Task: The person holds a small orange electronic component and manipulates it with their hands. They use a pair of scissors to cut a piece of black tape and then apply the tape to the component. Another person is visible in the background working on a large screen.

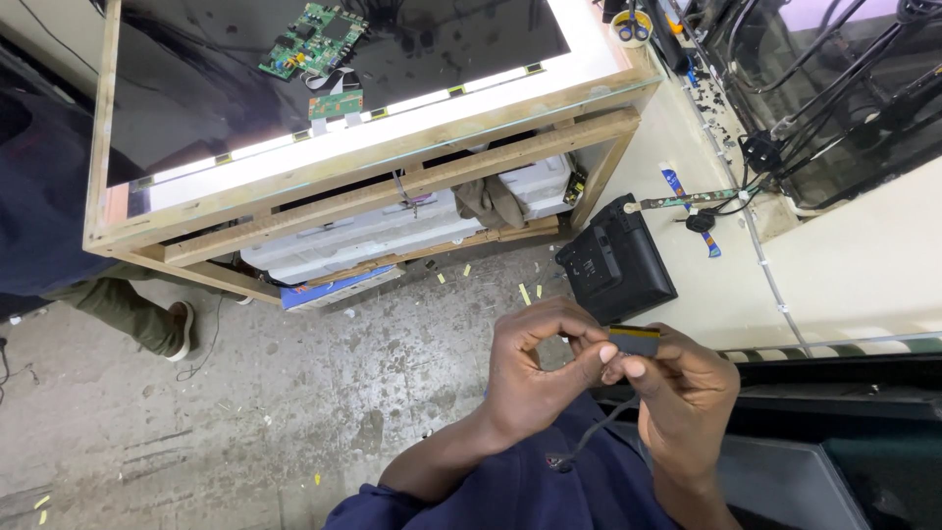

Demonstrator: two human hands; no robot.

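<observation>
Your left hand point(538, 378) and right hand point(677, 388) meet, both pinching a small flat dark connector strip point(633, 340) near you. It looks light, thin, likely fragile; grip its edges.

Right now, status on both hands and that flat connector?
Left hand and right hand both pinching the flat dark connector. Its black cable hangs toward lap. Nothing between hands.

You held a small flat dark connector strip point(635, 340) with a yellowish top edge, lying roughly level between your fingertips, above your lap. A thin black cable point(595, 432) hung from beneath it, curving down toward your dark blue clothing.
</observation>
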